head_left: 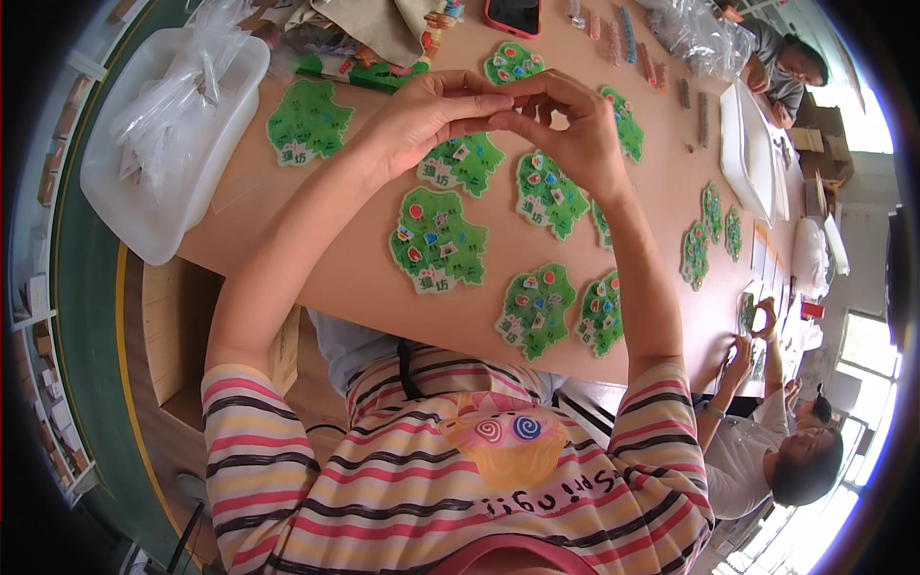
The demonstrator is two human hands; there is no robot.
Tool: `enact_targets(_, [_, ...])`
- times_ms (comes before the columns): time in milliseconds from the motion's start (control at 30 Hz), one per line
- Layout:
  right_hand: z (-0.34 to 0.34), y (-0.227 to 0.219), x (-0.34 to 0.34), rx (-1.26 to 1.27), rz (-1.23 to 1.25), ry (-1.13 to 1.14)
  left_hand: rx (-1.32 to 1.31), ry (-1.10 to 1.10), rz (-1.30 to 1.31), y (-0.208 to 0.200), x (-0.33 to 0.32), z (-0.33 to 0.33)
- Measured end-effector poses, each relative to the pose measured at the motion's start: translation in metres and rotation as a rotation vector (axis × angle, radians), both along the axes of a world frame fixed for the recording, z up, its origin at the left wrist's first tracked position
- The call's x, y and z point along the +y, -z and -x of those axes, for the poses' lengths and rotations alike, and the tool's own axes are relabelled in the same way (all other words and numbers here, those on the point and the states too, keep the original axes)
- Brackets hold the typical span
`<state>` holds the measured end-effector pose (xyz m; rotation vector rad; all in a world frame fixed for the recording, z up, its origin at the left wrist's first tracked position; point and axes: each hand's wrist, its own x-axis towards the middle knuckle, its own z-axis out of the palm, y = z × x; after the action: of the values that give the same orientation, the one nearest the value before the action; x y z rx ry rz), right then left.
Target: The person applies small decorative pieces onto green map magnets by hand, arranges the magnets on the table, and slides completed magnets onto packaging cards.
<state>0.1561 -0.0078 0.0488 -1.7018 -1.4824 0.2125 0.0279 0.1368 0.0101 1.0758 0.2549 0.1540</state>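
My left hand point(436, 113) and my right hand point(567, 117) meet above the table, thumbs and fingers pinched together at the fingertips. Whatever lies between them, if anything, is too small or hidden to name. Under and around them lie several flat green map-shaped pieces with small red, blue and white details. One such piece point(470, 165) is partly covered by my left hand, and another point(551, 195) sits just below my right hand. Nearer me are a larger-looking piece point(439, 240) and two more by the table edge. A plainer green piece point(310, 122) lies left of my left forearm.
At the left stands a white plastic bin point(105, 196) with clear bags point(182, 105). A phone point(514, 14), small coloured strips point(629, 36) and a white tray point(746, 158) lie farther off. Co-workers sit along the right; one person's hands point(740, 359) handle a green piece.
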Motion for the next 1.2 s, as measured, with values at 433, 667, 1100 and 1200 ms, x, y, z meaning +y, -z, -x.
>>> enact_targets(433, [0.048, 0.04, -0.025, 0.212, 0.256, -0.113, 0.021, -0.144, 0.041, 0.01, -0.001, 0.076])
enact_targets(667, [0.062, -0.007, -0.048, 0.081, 0.011, -0.01, 0.004, -0.065, 0.022, -0.009, -0.041, 0.074])
enact_targets(1100, [0.056, 0.005, -0.166, 0.353, 0.136, 0.259, -0.017, 0.098, 0.175, 0.002, -0.12, 0.053])
enact_targets(1200, [0.056, 0.015, -0.186, 0.139, 0.313, 0.243, -0.018, 0.111, 0.139, 0.003, -0.127, 0.052])
